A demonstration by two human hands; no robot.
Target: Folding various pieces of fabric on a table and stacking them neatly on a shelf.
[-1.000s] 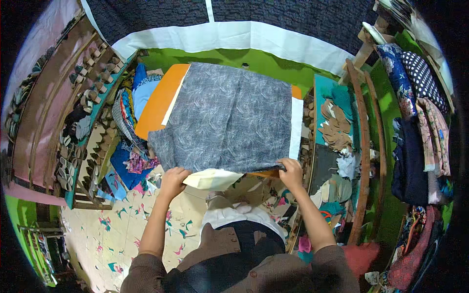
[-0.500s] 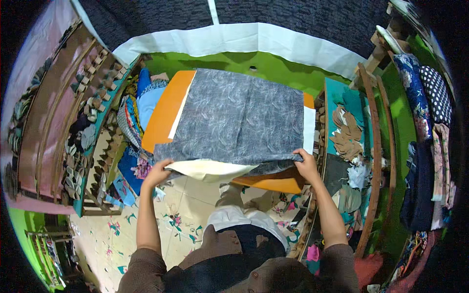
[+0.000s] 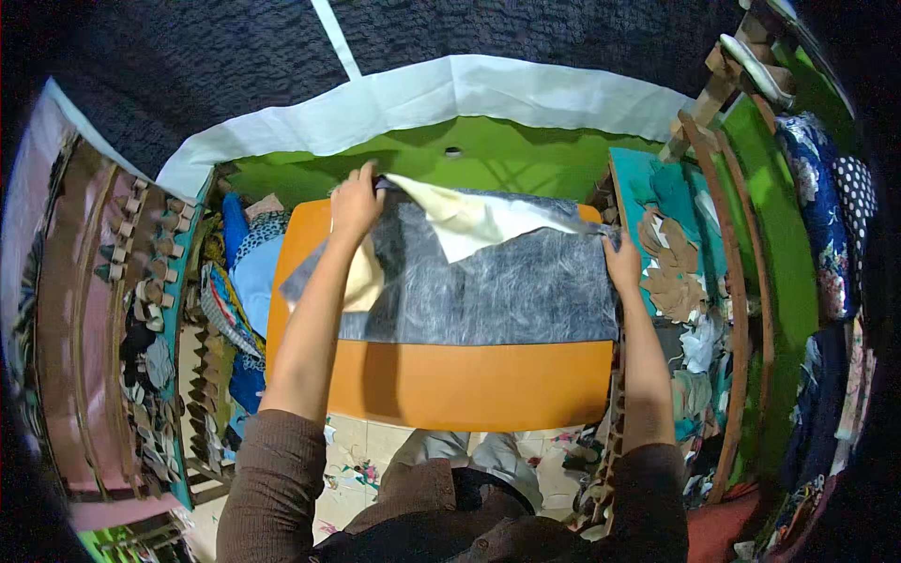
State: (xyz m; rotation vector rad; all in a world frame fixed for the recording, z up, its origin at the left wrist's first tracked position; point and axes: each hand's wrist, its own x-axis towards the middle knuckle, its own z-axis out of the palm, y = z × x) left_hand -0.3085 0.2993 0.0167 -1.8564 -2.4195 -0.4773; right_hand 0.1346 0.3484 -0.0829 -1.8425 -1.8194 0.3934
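Where mottled grey cloth (image 3: 507,300) folds, cream underside (image 3: 469,223) shows.

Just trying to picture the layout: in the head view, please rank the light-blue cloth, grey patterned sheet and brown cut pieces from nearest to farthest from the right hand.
From the right hand:
1. Grey patterned sheet, held in it.
2. Brown cut pieces, just to its right.
3. Light-blue cloth, beyond the orange table's left edge.

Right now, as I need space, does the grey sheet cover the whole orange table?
No, a wide strip of the table shows on the near side of the sheet.
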